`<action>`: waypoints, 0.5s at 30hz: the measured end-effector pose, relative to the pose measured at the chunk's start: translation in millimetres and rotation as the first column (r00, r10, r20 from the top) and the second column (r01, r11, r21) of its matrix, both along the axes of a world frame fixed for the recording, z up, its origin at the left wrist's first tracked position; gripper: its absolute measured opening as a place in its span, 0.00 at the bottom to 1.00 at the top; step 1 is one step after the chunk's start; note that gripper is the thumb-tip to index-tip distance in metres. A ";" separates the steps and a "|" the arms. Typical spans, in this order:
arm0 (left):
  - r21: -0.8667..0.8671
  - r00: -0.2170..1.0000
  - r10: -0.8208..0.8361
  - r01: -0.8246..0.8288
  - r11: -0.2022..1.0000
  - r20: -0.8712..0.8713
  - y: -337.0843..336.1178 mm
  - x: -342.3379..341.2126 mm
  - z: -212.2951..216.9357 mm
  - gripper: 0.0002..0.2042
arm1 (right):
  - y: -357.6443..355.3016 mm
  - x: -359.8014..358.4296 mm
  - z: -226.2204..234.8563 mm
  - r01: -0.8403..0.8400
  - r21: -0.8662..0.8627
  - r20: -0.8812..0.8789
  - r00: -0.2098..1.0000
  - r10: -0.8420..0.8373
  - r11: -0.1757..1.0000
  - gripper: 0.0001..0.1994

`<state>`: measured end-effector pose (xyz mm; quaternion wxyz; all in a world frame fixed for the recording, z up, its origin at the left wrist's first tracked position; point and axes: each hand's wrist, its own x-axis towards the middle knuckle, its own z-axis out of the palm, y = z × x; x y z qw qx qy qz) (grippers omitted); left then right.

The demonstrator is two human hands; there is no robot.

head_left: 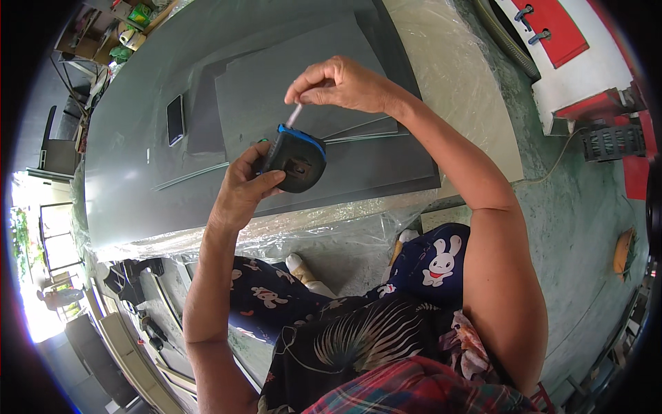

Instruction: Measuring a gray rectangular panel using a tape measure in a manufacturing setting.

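My left hand grips a black tape measure with blue trim, thumb on its side and fingers wrapped behind it. The case is held up over dark grey sheets stacked on the table. A short pale strip of tape sticks out of its upper end. Just beyond it, my right hand pinches the strip's free end between thumb and fingers. The fingers of my left hand are partly hidden behind the case.
Dark flat sheets lie stacked on the table, with a black phone to the left. Clear plastic film hangs along the near edge. At the far right are a red and white machine and a dark plastic basket.
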<state>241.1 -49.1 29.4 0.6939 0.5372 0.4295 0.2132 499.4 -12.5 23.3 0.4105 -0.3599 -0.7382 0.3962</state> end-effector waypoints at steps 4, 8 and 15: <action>0.048 0.997 -0.048 0.051 0.998 -0.058 -0.3 0.8 -4.4 0.23 | -13.3 -15.6 -7.2 -0.054 -0.014 0.051 0.997 0.055 0.998 0.07; 0.036 0.999 -0.032 0.034 0.999 -0.040 0.2 -2.5 -4.3 0.24 | -6.9 -10.9 -20.5 -0.032 -0.051 0.071 0.997 0.035 0.998 0.11; 0.012 0.986 0.166 -0.166 0.986 0.022 9.8 -13.9 3.9 0.23 | 11.2 116.1 -110.4 0.643 0.139 0.684 0.488 -0.542 0.754 0.19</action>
